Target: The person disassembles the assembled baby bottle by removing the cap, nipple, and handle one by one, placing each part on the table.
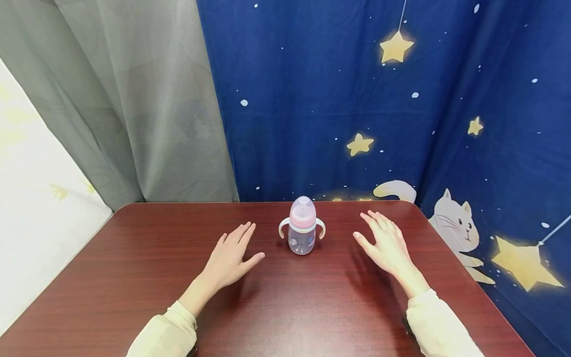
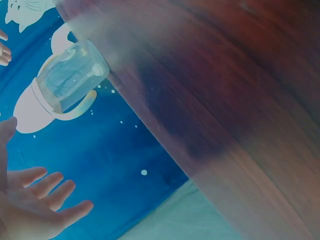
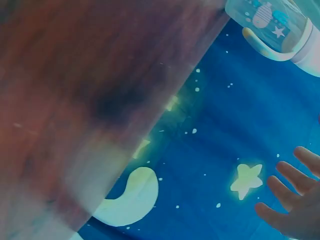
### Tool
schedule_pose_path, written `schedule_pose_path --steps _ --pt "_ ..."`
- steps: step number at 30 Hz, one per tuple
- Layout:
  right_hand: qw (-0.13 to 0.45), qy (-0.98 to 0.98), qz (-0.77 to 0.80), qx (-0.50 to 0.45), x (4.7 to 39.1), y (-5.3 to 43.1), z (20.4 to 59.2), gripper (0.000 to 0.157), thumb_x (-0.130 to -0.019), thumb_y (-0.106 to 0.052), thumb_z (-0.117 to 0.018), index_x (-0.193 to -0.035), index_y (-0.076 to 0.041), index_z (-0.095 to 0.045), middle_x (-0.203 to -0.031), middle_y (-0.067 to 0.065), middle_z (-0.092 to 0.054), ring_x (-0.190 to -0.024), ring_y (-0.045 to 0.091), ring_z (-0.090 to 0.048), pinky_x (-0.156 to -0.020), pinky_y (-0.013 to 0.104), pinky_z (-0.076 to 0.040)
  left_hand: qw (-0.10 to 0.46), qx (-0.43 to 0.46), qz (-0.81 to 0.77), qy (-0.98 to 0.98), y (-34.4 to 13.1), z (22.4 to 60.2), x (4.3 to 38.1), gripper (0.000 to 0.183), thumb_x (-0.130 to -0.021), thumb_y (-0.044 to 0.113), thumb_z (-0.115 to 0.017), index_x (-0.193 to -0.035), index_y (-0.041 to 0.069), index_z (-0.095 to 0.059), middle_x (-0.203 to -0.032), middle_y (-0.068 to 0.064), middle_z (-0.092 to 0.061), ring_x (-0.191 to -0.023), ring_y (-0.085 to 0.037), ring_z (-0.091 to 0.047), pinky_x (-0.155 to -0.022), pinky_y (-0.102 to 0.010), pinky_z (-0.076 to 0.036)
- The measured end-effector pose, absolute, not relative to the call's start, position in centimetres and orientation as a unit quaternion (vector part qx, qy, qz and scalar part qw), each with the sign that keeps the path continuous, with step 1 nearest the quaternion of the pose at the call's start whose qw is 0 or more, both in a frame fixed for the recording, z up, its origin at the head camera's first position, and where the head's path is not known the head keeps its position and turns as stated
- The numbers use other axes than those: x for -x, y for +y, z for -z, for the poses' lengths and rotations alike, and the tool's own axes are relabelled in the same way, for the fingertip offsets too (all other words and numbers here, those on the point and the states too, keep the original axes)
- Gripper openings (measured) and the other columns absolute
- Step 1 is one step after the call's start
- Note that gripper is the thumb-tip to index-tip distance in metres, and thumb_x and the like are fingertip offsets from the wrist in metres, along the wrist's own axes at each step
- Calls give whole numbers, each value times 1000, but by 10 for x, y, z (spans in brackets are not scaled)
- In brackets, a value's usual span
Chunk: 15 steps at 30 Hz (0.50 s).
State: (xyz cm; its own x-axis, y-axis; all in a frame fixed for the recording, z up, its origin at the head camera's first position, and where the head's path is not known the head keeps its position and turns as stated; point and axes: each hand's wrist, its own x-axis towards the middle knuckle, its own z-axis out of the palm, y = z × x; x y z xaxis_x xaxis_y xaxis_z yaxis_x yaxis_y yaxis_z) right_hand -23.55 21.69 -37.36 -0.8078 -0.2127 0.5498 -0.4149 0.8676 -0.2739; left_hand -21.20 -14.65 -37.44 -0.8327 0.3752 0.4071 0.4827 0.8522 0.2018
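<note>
A clear baby bottle [image 1: 302, 233] with a pink collar, a domed clear cap and two pale side handles stands upright near the back of the table. To its left, my left hand [image 1: 229, 259] is spread with the thumb apart, touching nothing. On the other side my right hand [image 1: 384, 243] has its fingers extended, also apart from the bottle. The left wrist view shows the bottle [image 2: 72, 75] beyond my left hand [image 2: 35, 205]. In the right wrist view, part of the bottle [image 3: 270, 22] is cut off at the top, with my right hand [image 3: 295, 195] below.
The dark red wooden table [image 1: 285, 317] has rounded back corners. Behind it hang a grey curtain [image 1: 165, 99] and a blue curtain [image 1: 312, 99] printed with stars and a white cat. A white surface [image 1: 35, 213] lies beyond the table's left edge.
</note>
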Motion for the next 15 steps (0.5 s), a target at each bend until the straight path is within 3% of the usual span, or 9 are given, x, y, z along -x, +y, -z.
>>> schedule_pose_path --steps 7,15 --pt "340 -896 -218 -184 245 211 355 41 -82 -25 -64 -116 -3 -59 -117 17 -57 -112 34 -46 -91 51 -32 196 219 253 -922 -136 370 217 70 -78 36 -70 -134 4 -43 -129 -15 -48 -117 -29 -45 -90 -47 -38" --pt "350 -884 -240 -195 253 199 339 37 -83 -25 -64 -114 -5 -62 -116 14 -58 -112 32 -47 -91 49 -34 153 215 327 -908 -124 377 229 72 -74 32 -75 -132 5 -44 -125 -14 -51 -115 -26 -47 -92 -45 -38"
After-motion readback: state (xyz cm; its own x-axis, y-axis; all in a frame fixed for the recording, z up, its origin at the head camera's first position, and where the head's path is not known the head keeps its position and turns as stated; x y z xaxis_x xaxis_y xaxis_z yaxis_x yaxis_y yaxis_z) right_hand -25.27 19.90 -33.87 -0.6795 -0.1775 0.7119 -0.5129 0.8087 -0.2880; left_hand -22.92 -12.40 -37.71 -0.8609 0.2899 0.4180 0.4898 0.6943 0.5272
